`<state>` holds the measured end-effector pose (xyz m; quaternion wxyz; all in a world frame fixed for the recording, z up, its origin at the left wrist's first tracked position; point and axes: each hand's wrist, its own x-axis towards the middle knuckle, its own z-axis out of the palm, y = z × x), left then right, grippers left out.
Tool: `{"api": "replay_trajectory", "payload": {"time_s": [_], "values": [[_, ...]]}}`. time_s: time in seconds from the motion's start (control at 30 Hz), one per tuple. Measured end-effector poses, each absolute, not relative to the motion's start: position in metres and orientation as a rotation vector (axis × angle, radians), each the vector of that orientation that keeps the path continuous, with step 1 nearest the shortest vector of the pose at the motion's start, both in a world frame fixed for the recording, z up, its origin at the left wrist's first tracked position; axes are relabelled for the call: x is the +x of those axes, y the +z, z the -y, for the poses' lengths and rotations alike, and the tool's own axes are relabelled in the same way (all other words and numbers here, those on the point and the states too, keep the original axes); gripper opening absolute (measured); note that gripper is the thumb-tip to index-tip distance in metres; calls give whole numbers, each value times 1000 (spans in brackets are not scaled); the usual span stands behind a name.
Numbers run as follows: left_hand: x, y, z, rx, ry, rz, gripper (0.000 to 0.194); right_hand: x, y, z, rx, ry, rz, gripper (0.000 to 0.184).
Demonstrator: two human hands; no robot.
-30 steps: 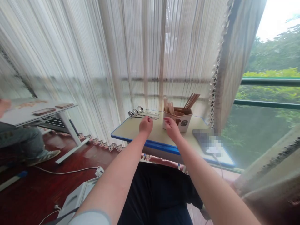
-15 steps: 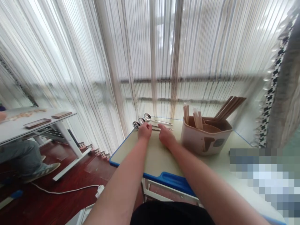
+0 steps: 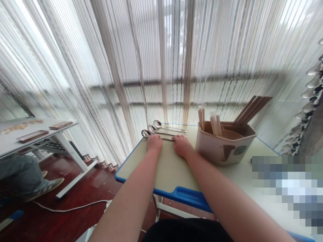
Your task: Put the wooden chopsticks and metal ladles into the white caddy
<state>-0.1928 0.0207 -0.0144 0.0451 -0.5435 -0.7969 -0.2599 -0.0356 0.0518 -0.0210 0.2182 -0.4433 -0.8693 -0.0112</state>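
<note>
Three shiny metal ladles lie side by side near the table's far left edge, bowls to the left and handles to the right. The nearest one looks like a slotted ladle (image 3: pixel 145 134), with dark spots in its bowl. My left hand (image 3: pixel 154 143) is closed on its handle just beside the bowl. Near the handle's right end, my right hand (image 3: pixel 182 145) has its fingers curled over it, partly hiding it. Behind it are the middle ladle (image 3: pixel 151 129) and the far ladle (image 3: pixel 157 124), both untouched by my hands.
A beige utensil holder (image 3: pixel 222 148) with wooden chopsticks (image 3: pixel 253 109) and wrapped bundles stands right of my hands on the blue-edged table (image 3: pixel 171 171). Striped curtains (image 3: pixel 164 67) hang behind. Leftward, a person's leg (image 3: pixel 22 168) shows under a white table (image 3: pixel 58 126) bearing trays and small pieces.
My hands have gone from pinching fingers over the handle to lying lower, wrapped on the nearest ladle. The view has shifted slightly; the ladles lie in nearly the same arrangement.
</note>
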Motion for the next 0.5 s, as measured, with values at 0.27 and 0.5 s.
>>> {"api": "replay_trajectory", "payload": {"time_s": [0.27, 0.5], "values": [[-189, -12, -16, -1695, -678, 2440, 30, -35, -19, -49, -1340, 12, 2423, 36], [-187, -13, -14, -1657, -698, 2483, 26, -41, -10, -42, -1443, 93, 2458, 40]]}}
